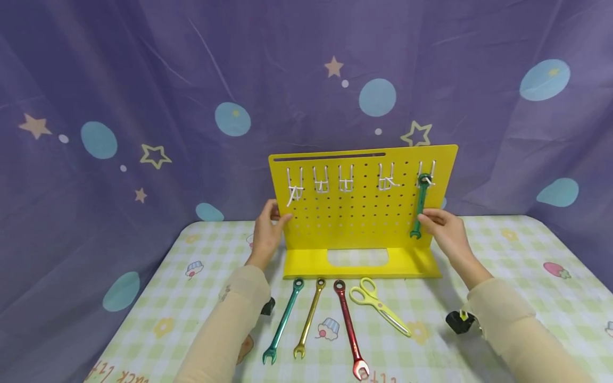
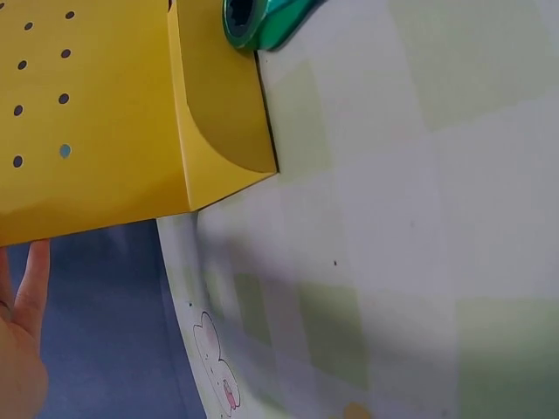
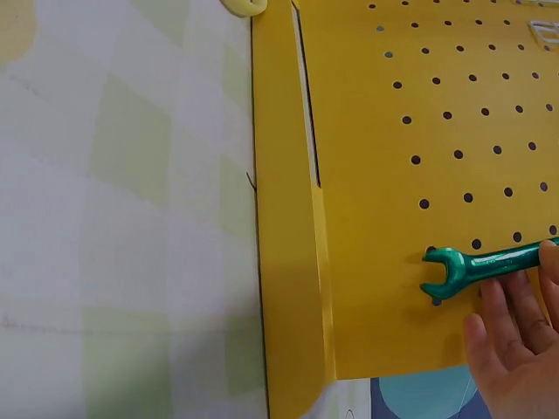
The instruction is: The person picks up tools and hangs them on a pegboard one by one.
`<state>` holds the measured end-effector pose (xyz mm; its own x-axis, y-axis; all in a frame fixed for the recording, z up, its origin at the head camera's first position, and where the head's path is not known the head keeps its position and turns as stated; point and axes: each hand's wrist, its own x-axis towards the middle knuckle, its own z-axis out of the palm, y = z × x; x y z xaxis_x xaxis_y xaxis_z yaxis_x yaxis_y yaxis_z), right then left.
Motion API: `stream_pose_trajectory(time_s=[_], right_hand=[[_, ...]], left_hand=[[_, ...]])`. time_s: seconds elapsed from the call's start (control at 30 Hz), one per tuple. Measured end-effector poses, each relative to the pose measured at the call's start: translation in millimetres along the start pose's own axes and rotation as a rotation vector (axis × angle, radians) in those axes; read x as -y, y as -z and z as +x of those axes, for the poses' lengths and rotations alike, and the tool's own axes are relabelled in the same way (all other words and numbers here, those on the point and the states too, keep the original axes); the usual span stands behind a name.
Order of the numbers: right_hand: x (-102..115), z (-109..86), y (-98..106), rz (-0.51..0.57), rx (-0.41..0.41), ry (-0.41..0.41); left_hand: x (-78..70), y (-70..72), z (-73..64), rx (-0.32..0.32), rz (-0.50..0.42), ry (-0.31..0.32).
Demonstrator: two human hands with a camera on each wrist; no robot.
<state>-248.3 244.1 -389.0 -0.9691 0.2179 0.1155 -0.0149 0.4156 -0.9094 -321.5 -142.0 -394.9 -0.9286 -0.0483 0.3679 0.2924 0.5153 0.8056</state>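
A yellow pegboard (image 1: 356, 213) stands upright on its base, with white wire hooks along its upper part. My left hand (image 1: 268, 234) grips the board's left edge, thumb in front; in the left wrist view its fingers (image 2: 33, 288) reach behind the edge. A dark green combination wrench (image 1: 421, 205) hangs by its ring end on the rightmost hook (image 1: 433, 169). My right hand (image 1: 445, 231) pinches this wrench's shank near the board's right edge. In the right wrist view, the wrench's open end (image 3: 447, 272) sticks out past the fingers (image 3: 502, 323).
In front of the board lie a teal wrench (image 1: 284, 319), a gold wrench (image 1: 310, 319), a red wrench (image 1: 349, 327) and yellow scissors (image 1: 380, 307). The checked tablecloth (image 1: 167, 319) runs back to a purple curtain (image 1: 306, 80).
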Motion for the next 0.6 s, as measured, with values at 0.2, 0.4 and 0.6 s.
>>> stream_pose_trajectory(time_s=[0.2,0.4,0.6], right_hand=[[-1,-2.8,4,-0.002,0.005,0.013],[-3,-10.0,11,-0.014,0.013,0.038],[-3,-21.5,15,-0.041,0.06,0.061]], left_hand=[[-0.4,-0.5,1.9,0.0,0.001,-0.012],[-0.3,-1.2,2.9,0.002,0.003,-0.009],[2.4,-1.4,1.8,0.001,0.008,-0.007]])
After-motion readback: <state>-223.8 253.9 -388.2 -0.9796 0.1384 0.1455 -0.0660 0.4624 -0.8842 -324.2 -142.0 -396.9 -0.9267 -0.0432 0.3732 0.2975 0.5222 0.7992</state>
